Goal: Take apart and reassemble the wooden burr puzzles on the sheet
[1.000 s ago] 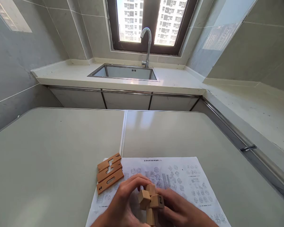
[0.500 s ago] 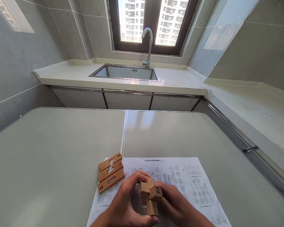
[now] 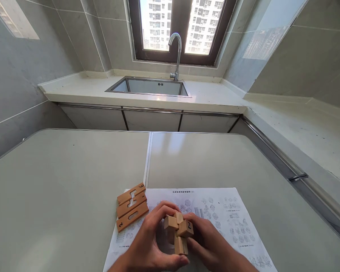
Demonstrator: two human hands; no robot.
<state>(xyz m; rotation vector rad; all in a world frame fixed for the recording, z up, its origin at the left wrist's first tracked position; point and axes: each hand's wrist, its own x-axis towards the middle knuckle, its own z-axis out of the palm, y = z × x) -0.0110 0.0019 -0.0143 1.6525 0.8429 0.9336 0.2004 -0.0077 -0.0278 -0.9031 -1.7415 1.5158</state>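
A wooden burr puzzle (image 3: 179, 230), made of interlocked light-brown blocks, is held just above the paper sheet. One block end facing right bears a black 2. My left hand (image 3: 155, 238) curves round its left side, fingers at the back and thumb under the lower front block. On the other side, the fingers of my right hand (image 3: 206, 236) press against the puzzle's right face. Both hands are closed on it, and some fingertips are hidden behind the blocks. Left of my hands lie flat wooden pieces (image 3: 132, 216) with cut-outs, side by side, partly on the sheet.
A printed sheet (image 3: 229, 196) with small puzzle diagrams lies beneath my hands on the pale table (image 3: 73, 170). Beyond the table's far edge are a counter (image 3: 209, 90), a steel sink (image 3: 147, 85) and a tap (image 3: 178, 56) below a window. Another counter runs along the right.
The hands and the puzzle have barely moved. The right thumb sits slightly lower against the puzzle's side, and the whole view has shifted a touch.
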